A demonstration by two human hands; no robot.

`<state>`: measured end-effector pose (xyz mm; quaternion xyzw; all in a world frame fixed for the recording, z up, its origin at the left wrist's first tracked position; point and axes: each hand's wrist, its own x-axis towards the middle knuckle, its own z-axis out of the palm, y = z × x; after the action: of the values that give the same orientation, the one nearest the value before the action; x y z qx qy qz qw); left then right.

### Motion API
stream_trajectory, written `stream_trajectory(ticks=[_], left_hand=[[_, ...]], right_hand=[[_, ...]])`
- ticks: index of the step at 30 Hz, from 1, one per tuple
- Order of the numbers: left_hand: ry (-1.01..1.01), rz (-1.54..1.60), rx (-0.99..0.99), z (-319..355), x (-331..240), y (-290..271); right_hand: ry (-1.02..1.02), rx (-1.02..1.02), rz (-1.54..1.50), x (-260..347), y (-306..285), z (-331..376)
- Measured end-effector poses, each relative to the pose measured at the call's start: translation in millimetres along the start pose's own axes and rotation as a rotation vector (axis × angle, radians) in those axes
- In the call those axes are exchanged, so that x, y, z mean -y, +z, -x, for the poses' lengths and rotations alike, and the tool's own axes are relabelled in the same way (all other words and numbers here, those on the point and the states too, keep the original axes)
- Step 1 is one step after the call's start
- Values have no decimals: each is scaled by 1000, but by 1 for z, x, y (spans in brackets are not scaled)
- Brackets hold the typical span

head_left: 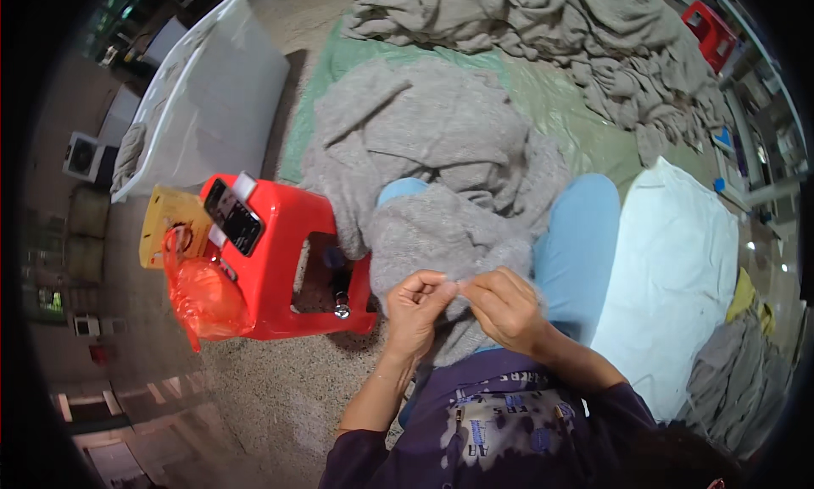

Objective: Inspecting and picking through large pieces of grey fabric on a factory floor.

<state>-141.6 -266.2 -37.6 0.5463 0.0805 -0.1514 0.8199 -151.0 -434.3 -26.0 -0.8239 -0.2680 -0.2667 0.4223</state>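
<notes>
A grey knitted garment [449, 235] lies over my lap and spreads forward onto the floor sheet. Above it my left hand [415, 309] is closed, thumb and forefinger pinched together. My right hand [507, 307] is also closed in a pinch, its fingertips almost meeting those of the left. Something tiny and pale shows between the fingertips, too small to name. Under both hands the grey knit is bunched, and whether any of it is in the fingers cannot be seen.
To the left stands a red plastic stool [292, 226] bearing a phone [233, 216] and an orange-red plastic bag [208, 294]. Behind it is a large white bin [216, 82]. Grey knitwear [526, 14] is heaped on a green sheet [551, 99]. A white sack [670, 260] lies right.
</notes>
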Motion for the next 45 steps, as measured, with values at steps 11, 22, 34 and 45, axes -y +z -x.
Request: stream_trajectory(ticks=[11,22,34,45], left_hand=[[42,162,36,0,23,-7],[73,-241,318,1,0,-19],[114,-279,407,-6,-9,-21],[479,-580,-68,15,9,8]], right_hand=[[440,167,-407,-2,2,-15],[533,946,-465,-35,-20,-40],[605,733,-543,-20,-23,-31],[397,156,-362,-3,1,6]])
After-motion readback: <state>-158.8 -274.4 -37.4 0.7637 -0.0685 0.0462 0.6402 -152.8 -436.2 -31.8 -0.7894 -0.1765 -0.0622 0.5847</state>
